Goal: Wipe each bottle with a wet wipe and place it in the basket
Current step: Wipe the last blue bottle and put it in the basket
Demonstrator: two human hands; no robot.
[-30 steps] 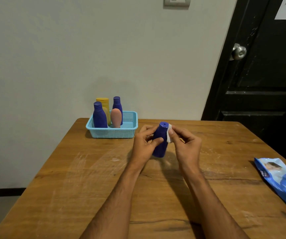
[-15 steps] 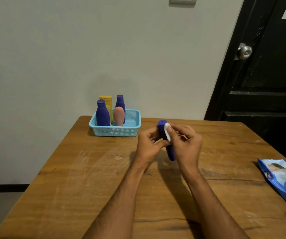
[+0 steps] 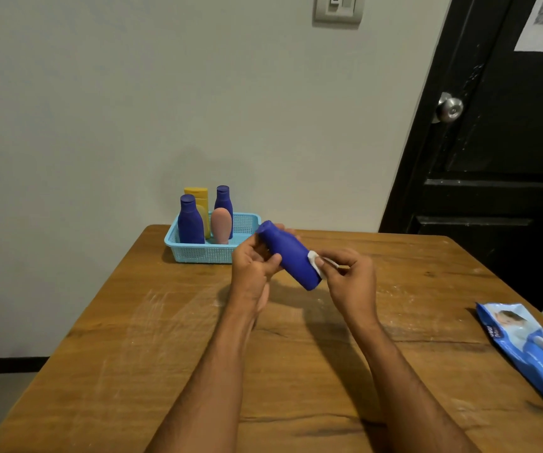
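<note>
Blue bottle (image 3: 288, 255), gripped tilted by the left hand (image 3: 253, 268), could be dropped if pushed by the wipe (image 3: 314, 259) pinched in the right hand (image 3: 350, 277).

- Table (image 3: 132, 371) stands against the wall, door (image 3: 508, 158) behind its far right corner.
- Basket (image 3: 211, 253) on the table's far edge, left of centre; four bottles (image 3: 191, 223) upright in it, two in front, two behind.
- Both hands above the table, just in front and right of the basket: left hand (image 3: 250, 266) on the left, right hand (image 3: 351, 279) on the right.
- Held bottle (image 3: 291, 256) between them, tilted, cap end up-left toward the basket.
- Wipe (image 3: 315, 260) between right-hand fingers and the bottle's lower end.
- Wipes pack (image 3: 531, 351) on the table's right edge, well apart from the hands.
</note>
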